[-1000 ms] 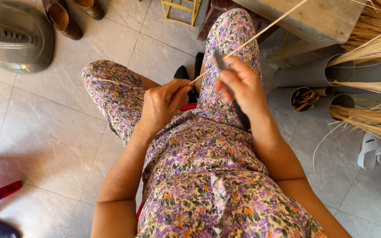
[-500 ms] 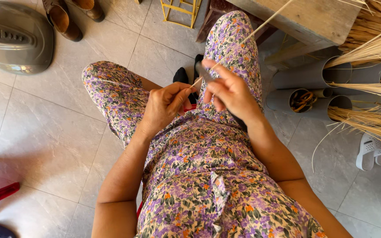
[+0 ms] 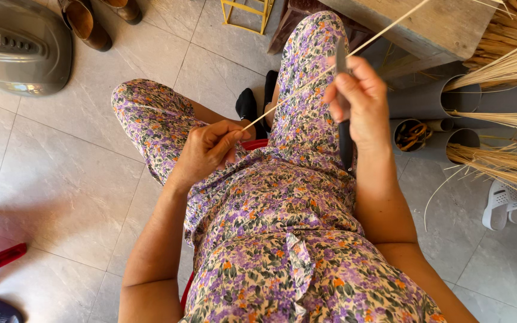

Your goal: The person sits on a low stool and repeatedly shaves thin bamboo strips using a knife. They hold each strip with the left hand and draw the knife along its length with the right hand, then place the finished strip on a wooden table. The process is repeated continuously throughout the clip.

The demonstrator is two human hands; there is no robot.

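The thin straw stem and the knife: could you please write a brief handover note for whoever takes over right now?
Left hand: pinches the near end of the thin straw stem above the lap.
Right hand: grips a dark-handled knife, blade up against the stem.
The stem runs up and away past the wooden bench.
Straw bundles stand in grey tubes on the right.
Done: one stem in hand, knife on it.
Left: cannot tell how far the stem is worked; the bundles remain.

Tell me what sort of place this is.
Probably a home craft workspace for cane or reed work. Bundles of pale reeds stand in grey tubes, the right hand holds a knife against a thin strip, and sandals lie on the tiled floor.
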